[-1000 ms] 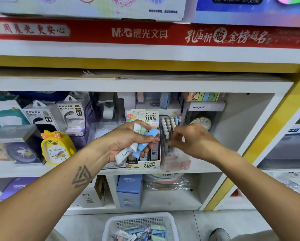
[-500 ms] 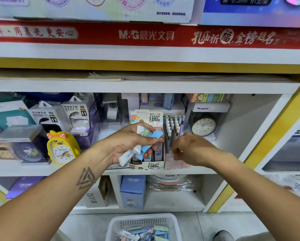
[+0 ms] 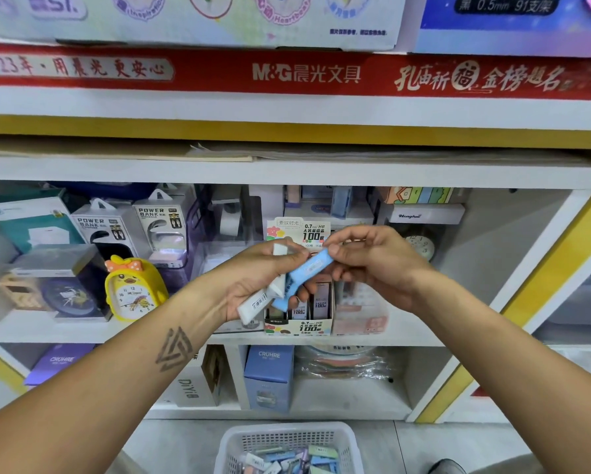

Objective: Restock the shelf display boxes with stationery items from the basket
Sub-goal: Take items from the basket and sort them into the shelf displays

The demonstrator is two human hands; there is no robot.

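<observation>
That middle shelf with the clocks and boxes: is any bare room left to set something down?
Yes, at its right end: the bare shelf board between the pink display box and the white side panel. Left of that it is crowded: the lead refill box, the yellow duck clock and the power bank packs stand close together.

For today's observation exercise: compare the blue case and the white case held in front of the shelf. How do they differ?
Colour: the blue case is pale blue; the white case is white.
Grip: the blue case is pinched at its top by the right hand while also resting in the left hand; the white case is held by the left hand alone.
Label: the white case shows a barcode; the blue case shows a pale label.
Both are slim, oblong and tilted.
</observation>
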